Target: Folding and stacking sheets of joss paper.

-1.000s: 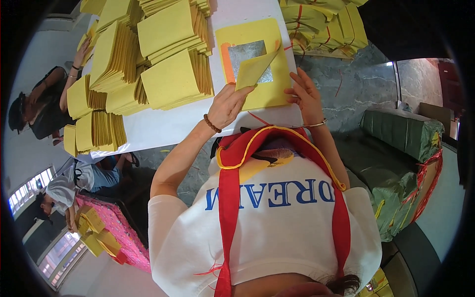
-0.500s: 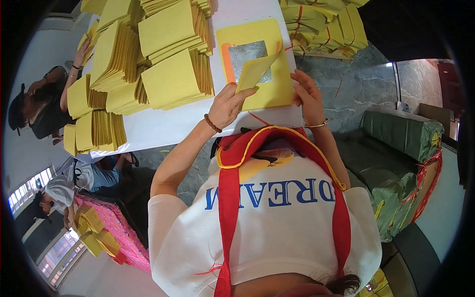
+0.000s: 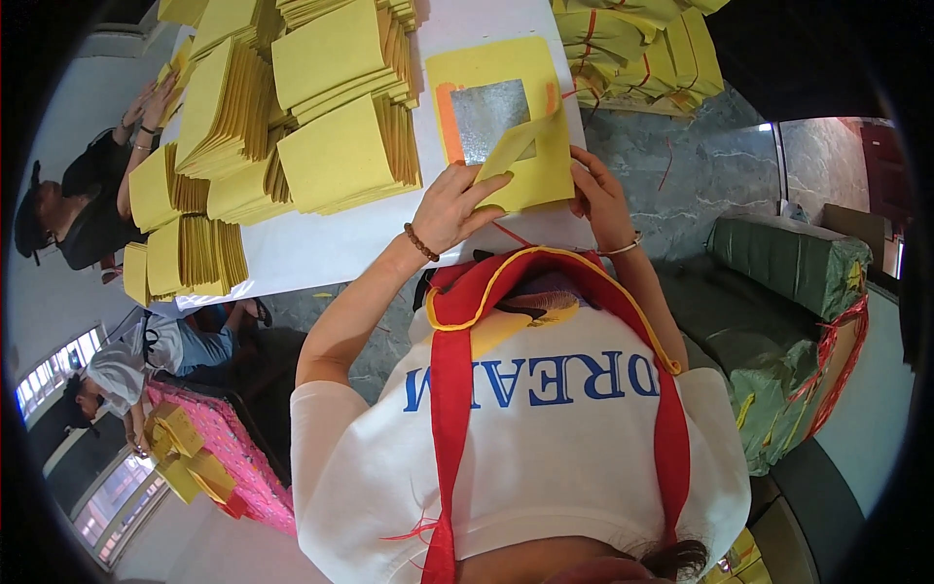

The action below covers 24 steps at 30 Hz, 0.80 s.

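Note:
A yellow paper sheet (image 3: 530, 190) lies on the white table in front of me, the top one of a thin layer or stack. It bears a silver square (image 3: 491, 105) with an orange strip (image 3: 449, 122) along its left side. My left hand (image 3: 453, 206) pinches a near part of the sheet that is folded up over the silver square's lower right. My right hand (image 3: 601, 200) is at the sheet's right edge, near the table's side, its fingers bent and closed on that edge. Its fingertips are partly hidden.
Several stacks of folded yellow paper (image 3: 341, 156) fill the table's left side. Tied yellow bundles (image 3: 637, 58) lie beyond at right; green wrapped bales (image 3: 788, 263) stand on the floor. One person (image 3: 92, 195) works across the stacks, another (image 3: 126, 375) by a pink-covered table (image 3: 229, 438).
The folded part has come down lower toward me, with my left fingers opening slightly around it. My right hand has closed in on the sheet's right edge. The person at far left has moved both arms.

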Motion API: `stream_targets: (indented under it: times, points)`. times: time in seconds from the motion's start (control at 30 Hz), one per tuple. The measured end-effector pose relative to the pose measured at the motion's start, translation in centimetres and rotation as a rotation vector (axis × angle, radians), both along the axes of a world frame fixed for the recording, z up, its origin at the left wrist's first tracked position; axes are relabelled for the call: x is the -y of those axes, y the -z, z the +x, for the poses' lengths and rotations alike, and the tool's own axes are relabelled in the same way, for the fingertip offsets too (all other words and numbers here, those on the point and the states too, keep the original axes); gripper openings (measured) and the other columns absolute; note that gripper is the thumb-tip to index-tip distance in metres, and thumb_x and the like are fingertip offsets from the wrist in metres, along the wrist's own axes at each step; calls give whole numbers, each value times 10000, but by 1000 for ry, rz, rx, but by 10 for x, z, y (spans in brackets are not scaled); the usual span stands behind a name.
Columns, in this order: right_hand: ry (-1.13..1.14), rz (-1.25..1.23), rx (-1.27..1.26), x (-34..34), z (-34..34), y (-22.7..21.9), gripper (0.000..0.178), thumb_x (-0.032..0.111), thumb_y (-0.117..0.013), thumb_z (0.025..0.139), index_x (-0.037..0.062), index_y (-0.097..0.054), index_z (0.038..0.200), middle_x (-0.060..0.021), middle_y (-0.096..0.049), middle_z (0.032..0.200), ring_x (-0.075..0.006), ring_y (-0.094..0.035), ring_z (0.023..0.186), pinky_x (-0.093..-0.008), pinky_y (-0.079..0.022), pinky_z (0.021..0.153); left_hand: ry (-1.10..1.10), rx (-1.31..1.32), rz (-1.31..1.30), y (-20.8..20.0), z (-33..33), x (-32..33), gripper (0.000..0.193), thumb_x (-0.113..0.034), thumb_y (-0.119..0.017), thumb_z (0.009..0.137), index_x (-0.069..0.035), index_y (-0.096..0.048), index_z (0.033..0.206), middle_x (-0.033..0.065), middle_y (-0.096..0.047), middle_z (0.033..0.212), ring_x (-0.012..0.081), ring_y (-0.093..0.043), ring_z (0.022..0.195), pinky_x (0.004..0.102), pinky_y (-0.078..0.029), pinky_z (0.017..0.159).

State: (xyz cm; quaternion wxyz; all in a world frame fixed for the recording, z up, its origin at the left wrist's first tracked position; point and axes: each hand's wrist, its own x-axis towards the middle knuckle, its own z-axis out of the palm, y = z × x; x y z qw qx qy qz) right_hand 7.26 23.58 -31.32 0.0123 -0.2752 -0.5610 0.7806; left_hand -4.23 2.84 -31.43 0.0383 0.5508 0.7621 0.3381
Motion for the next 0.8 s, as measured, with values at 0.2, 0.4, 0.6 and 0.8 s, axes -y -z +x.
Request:
stream_targets:
  times: [0.2,0.4,0.6,0.8]
  points:
    - [21,-20,-20,-1,-2,4,392,223,-546,887,45,-486,1231,30,-470,623,-48,-425,510,-196,-340,461,-6,3,-14,-4,2,0,478,-230,-693,711,-94,-542,1143,115,-524,949,283,-491,830,361,-433,734]
    - [45,-38,-17,0,-2,6,389,223,-552,884,67,-488,1235,34,-471,627,-46,-426,509,-193,-344,463,15,-39,24,3,-1,0,478,-238,-690,713,-98,-540,1144,110,-517,949,277,-488,825,354,-434,729]
    - [51,-154,-39,2,-1,-1,418,216,-543,889,84,-444,1274,4,-572,712,-64,-507,561,-204,-397,517,-3,-42,13,0,2,-2,465,-241,-685,718,-99,-543,1137,110,-519,953,275,-487,818,352,-434,720]
    - [13,-229,-122,1,-2,3,439,185,-526,896,97,-393,1305,-41,-636,844,-98,-588,680,-226,-448,593,13,4,43,0,-2,-1,412,-206,-673,739,-98,-551,1118,109,-520,930,274,-490,812,359,-435,719]
